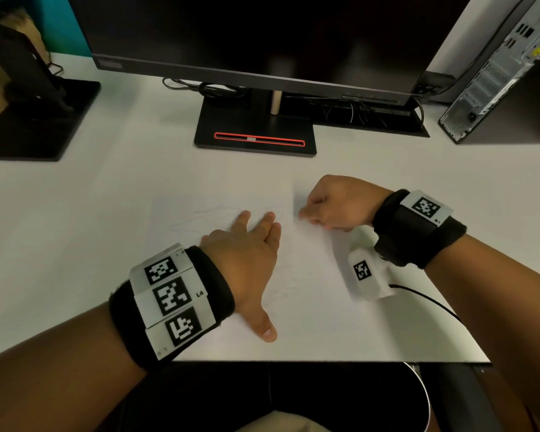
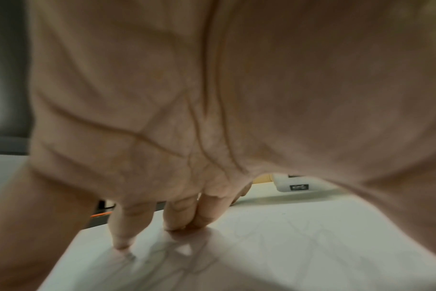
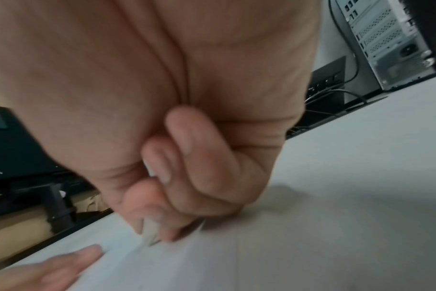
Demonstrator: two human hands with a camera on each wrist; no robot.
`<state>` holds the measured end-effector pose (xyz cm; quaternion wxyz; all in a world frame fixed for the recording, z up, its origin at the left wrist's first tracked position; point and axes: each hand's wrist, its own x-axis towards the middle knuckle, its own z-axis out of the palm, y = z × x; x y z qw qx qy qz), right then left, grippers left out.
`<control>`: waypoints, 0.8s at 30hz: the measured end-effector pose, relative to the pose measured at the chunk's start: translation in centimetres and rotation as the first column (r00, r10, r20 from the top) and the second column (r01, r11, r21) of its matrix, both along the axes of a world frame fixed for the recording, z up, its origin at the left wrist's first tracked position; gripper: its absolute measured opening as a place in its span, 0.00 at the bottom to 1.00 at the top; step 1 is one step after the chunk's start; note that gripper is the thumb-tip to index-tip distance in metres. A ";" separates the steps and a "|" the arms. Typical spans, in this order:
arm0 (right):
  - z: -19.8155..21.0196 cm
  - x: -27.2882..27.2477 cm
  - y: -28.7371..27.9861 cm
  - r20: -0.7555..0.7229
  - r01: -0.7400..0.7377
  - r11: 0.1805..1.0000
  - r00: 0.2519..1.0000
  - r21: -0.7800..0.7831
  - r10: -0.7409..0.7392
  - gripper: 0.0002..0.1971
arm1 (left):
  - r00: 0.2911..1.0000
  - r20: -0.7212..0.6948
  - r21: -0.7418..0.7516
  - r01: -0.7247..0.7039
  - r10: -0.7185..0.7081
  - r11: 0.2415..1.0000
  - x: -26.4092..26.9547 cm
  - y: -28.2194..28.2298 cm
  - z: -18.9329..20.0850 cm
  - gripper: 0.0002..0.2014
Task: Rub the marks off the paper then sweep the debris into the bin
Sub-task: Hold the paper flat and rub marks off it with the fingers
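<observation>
A white sheet of paper [image 1: 309, 307] lies flat on the white desk, with faint pencil scribbles [image 1: 206, 213] across its upper part. My left hand [image 1: 256, 221] presses flat on the sheet, fingers straight and thumb spread toward the front edge; in the left wrist view its fingertips [image 2: 182, 222] touch the scribbled paper [image 2: 311, 256]. My right hand [image 1: 307, 215] is curled near the sheet's far right corner. In the right wrist view its fingers [image 3: 162, 177] pinch a small white eraser [image 3: 149, 234] whose tip meets the paper. No bin shows in any view.
A black monitor stand [image 1: 256, 132] with a red-outlined slot sits behind the paper. A second black stand [image 1: 38, 120] is at the far left, a computer tower [image 1: 505, 73] at the far right. A black cable [image 1: 427, 300] trails from my right wrist toward the desk's front edge [image 1: 325, 361].
</observation>
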<state>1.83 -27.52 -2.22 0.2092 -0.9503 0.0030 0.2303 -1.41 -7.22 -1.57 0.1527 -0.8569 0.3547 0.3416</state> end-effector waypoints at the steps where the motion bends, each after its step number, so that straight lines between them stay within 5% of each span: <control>1: -0.1 -0.1 0.2 0.013 -0.019 1.000 1.000 -0.014 0.019 0.21 | 1.000 0.001 0.000 0.001 -0.001 1.000 0.0 0.0 0.0 0.77; 6: 0.2 -0.5 0.2 -0.084 -0.057 0.998 0.995 0.014 0.058 0.20 | 1.000 -0.001 0.001 0.004 -0.004 1.000 0.0 0.0 0.0 0.77; 10: 0.1 0.4 0.2 0.036 -0.033 0.998 0.999 -0.053 0.035 0.21 | 1.000 -0.002 -0.004 0.005 -0.005 1.000 0.0 0.1 0.0 0.77; 15: 0.2 0.1 0.6 -0.074 -0.075 0.997 0.994 -0.004 0.075 0.20 | 1.000 0.000 -0.009 0.008 -0.008 1.000 0.0 0.2 -0.1 0.77; 19: 0.2 0.8 0.4 0.028 -0.042 0.998 0.999 -0.056 0.044 0.22 | 1.000 -0.007 -0.012 0.006 -0.006 1.000 0.0 0.2 0.0 0.77; 24: 0.3 0.5 0.4 -0.077 -0.083 0.996 0.994 -0.013 0.082 0.19 | 1.000 -0.001 -0.014 0.007 -0.007 1.000 0.1 0.2 -0.1 0.77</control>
